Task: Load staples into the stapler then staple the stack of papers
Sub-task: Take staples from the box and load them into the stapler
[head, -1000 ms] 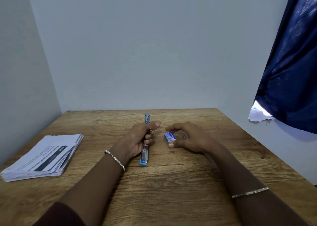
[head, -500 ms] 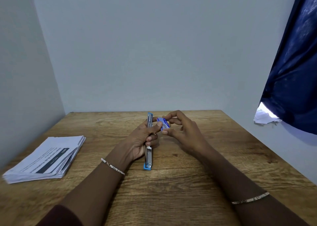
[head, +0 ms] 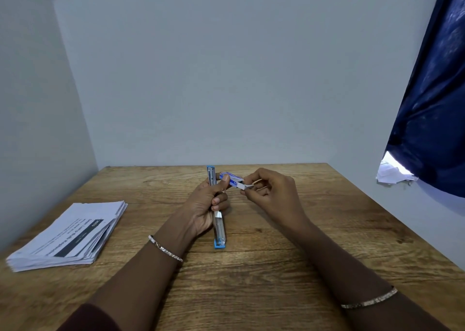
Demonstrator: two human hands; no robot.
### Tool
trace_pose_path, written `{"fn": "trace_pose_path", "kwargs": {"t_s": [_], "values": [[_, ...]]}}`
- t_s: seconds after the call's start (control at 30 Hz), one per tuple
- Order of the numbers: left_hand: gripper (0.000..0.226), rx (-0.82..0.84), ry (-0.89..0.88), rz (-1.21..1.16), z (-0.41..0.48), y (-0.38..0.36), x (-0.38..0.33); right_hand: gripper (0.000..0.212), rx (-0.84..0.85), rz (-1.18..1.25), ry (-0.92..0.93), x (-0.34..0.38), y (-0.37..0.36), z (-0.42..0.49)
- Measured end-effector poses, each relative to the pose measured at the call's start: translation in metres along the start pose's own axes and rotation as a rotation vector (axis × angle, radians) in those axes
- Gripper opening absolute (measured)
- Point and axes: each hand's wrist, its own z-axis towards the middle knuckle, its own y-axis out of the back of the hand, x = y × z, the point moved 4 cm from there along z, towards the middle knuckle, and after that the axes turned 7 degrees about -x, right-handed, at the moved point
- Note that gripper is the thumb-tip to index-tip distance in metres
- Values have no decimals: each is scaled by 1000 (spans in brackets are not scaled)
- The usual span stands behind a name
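Observation:
My left hand (head: 205,206) grips a blue and silver stapler (head: 218,226), which is swung fully open into one long line and held upright above the table's middle. The left thumb also presses on a small blue and white staple box (head: 230,179) beside the stapler's upper end. My right hand (head: 273,195) pinches the box's white inner tray, which sticks out to the right of the sleeve. The stack of printed papers (head: 68,237) lies flat on the left side of the wooden table (head: 276,268), apart from both hands.
Pale walls close the table in at the back and on the left. A dark blue curtain (head: 432,109) hangs at the right, with crumpled white paper (head: 392,172) below its edge. The table's right edge runs diagonally near my right forearm.
My right hand picked the staple box off the table and brought it to the stapler. The left thumb now holds the box, and the inner tray has slid out to the right.

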Motion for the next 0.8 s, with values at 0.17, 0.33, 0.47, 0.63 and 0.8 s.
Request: {"fn": "trace_pose_path", "kwargs": {"t_s": [0.17, 0.33, 0.47, 0.63, 0.8], "values": [[20, -17, -15, -42, 1, -2, -1, 11, -6, -19, 47, 4, 3, 1], [14, -25, -59, -29, -1, -1, -7, 17, 18, -28, 46, 5, 3, 1], [12, -45, -83, 18, -1, 1, -9, 28, 67, -6, -6, 6, 2, 0], [12, -75, -122, 94, 1, 4, -8, 10, -16, -41, -12, 5, 8, 4], [13, -74, -139, 156, 2, 3, -5, 9, 13, -183, 19, 1, 6, 5]]}}
